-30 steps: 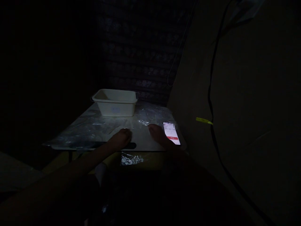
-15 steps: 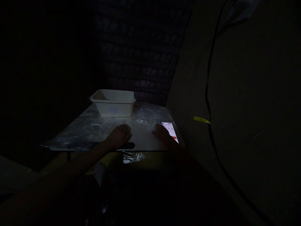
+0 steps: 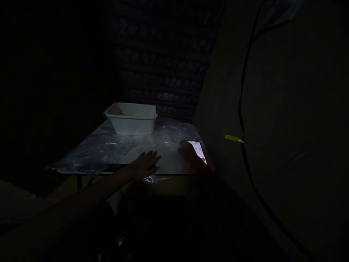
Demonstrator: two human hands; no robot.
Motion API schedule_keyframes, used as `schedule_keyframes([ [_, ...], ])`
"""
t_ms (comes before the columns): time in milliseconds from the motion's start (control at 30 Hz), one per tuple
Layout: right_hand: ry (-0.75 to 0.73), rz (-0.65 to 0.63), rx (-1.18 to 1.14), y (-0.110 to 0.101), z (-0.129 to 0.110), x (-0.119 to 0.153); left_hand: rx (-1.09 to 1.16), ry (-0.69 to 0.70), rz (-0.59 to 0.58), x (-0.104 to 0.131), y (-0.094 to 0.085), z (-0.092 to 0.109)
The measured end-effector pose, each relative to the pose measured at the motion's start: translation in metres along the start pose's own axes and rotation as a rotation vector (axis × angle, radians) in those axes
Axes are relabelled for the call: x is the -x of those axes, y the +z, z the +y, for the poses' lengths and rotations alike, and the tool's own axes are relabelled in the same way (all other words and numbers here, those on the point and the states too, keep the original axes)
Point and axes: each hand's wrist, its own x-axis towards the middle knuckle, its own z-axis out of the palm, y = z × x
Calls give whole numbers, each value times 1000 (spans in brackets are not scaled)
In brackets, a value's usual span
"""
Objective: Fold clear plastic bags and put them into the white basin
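The scene is very dark. My left hand lies with fingers spread near the front edge of the table, palm down, and no object shows in it. Further right, my right hand has its fingers curled together over the tabletop. A faint shiny bit, perhaps clear plastic, glints at its fingertips; what the fingers hold is too dim to name. Just beside that hand lies a phone with a lit screen, partly covered by the hand.
A cream plastic tub with side handles stands at the back of the table. Crumpled clear plastic film covers the left side. A black cable with a yellow tag hangs along the right wall.
My left hand has slid right and slightly toward the table's front edge, its fingers more spread. My right hand has barely moved; tub and phone stay in place.
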Motion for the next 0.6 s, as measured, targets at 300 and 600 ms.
schedule_keyframes([
  [300,-13,-61,127,5,-3,0,49,144,88,3,-13,23],
  [600,-27,-110,249,0,-4,2,-1,97,91,-3,-14,72],
])
